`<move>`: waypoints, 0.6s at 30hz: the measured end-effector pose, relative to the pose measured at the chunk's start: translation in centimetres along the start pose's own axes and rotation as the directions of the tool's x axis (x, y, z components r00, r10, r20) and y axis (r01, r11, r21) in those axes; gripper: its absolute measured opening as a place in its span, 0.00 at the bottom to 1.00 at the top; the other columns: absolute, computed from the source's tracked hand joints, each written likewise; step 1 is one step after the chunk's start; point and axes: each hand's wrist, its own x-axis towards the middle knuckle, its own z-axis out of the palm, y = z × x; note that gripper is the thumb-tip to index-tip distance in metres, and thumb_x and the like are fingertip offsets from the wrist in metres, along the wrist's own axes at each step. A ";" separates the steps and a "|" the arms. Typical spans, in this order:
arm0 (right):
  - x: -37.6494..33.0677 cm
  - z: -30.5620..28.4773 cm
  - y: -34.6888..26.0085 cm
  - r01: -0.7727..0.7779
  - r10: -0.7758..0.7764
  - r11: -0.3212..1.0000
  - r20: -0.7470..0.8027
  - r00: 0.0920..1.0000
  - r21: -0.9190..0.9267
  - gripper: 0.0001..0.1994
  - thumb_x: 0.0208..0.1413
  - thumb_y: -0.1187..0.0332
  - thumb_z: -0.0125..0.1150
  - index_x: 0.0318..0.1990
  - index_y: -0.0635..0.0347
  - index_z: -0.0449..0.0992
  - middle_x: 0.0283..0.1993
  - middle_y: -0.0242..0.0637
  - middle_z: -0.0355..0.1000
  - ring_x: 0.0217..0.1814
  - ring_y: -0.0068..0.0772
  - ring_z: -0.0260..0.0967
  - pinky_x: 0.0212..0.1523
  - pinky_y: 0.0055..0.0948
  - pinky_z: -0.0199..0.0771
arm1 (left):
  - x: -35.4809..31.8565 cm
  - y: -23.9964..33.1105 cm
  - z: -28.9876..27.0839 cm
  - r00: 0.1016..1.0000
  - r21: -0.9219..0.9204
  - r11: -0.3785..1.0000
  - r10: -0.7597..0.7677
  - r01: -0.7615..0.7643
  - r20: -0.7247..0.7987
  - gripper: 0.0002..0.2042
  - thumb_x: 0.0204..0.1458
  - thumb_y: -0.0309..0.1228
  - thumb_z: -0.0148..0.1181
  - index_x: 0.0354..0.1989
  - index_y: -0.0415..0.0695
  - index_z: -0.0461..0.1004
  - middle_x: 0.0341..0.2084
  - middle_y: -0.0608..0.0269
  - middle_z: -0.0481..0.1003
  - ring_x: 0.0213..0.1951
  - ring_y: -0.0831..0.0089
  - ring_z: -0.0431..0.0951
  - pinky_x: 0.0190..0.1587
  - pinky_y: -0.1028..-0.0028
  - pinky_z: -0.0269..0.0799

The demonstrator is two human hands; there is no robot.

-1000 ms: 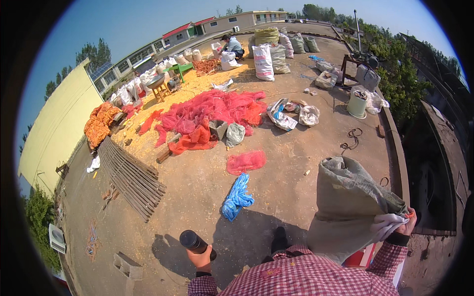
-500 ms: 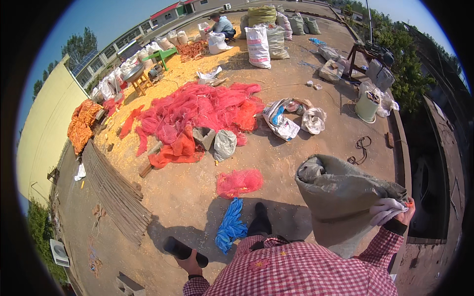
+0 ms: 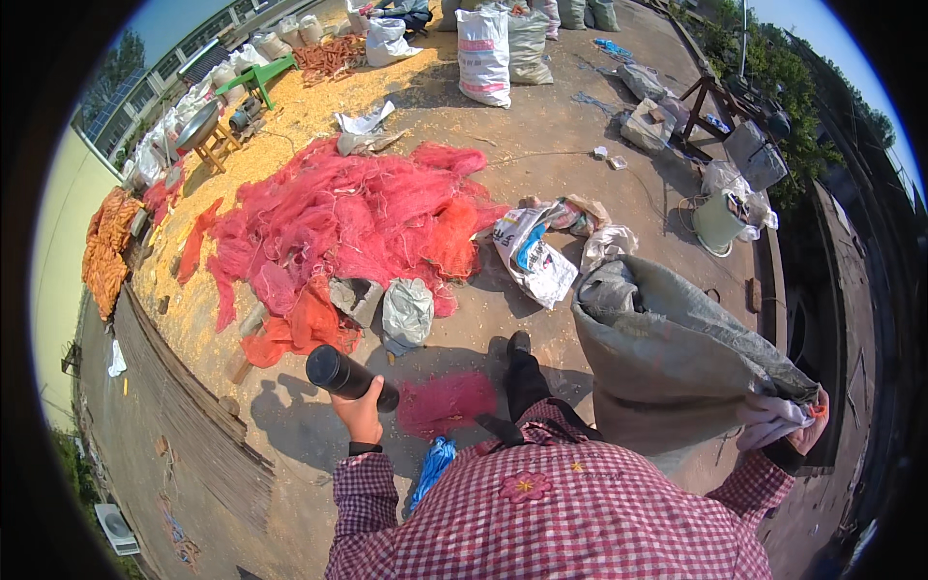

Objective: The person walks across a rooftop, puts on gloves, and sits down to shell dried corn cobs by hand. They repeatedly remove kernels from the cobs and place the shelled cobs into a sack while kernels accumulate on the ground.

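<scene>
My left hand (image 3: 362,416) is wrapped round a black cylindrical bottle (image 3: 340,371), tilted above the ground. At the right, my right hand (image 3: 814,425) is closed on the gathered edge of a large grey-green woven sack (image 3: 677,362), which hangs beside me. A pale cloth (image 3: 769,420), perhaps a glove, is bunched in that same hand, with a bit of orange at the fingers. The sack's other end is folded over, and what it contains cannot be seen. Below the bottle lie a small red mesh bag (image 3: 447,401) and a bundle of blue strips (image 3: 432,469).
Ahead spreads a big heap of red mesh bags (image 3: 338,217), beside scattered yellow corn (image 3: 319,101). White sacks (image 3: 483,58) stand farther back, near a crouching person (image 3: 411,14). A white printed sack (image 3: 535,256) lies right of the heap. The roof edge (image 3: 773,280) runs along the right.
My left hand has raised the bottle forward. The sack in my right hand has shifted slightly right and up. I have stepped forward, so the red heap is nearer.
</scene>
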 end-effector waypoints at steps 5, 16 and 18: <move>11.6 13.3 9.4 -0.259 0.256 0.949 0.038 0.966 0.178 0.10 0.60 0.66 0.58 0.34 0.65 0.77 0.33 0.46 0.80 0.35 0.43 0.80 0.42 0.40 0.82 | 11.9 -1.5 8.7 0.996 0.085 0.993 0.086 -0.083 -0.024 0.29 0.38 0.14 0.72 0.52 0.40 0.68 0.42 0.61 0.75 0.42 0.70 0.78 0.49 0.68 0.75; 33.5 43.5 23.7 -0.356 0.346 0.906 0.083 0.935 0.227 0.09 0.61 0.69 0.54 0.35 0.66 0.77 0.35 0.46 0.81 0.35 0.45 0.81 0.38 0.42 0.84 | 27.4 0.1 20.9 0.953 0.043 0.987 -0.135 0.152 -0.271 0.38 0.37 0.12 0.70 0.60 0.42 0.62 0.48 0.61 0.72 0.48 0.65 0.76 0.53 0.64 0.75; 36.7 48.5 25.3 -0.443 0.422 0.882 0.147 0.895 0.162 0.11 0.61 0.68 0.53 0.35 0.66 0.78 0.35 0.47 0.81 0.36 0.46 0.81 0.43 0.43 0.84 | 31.4 -0.6 23.3 0.946 -0.003 0.987 -0.157 0.163 -0.284 0.38 0.36 0.11 0.70 0.61 0.42 0.62 0.49 0.61 0.72 0.49 0.65 0.75 0.53 0.64 0.75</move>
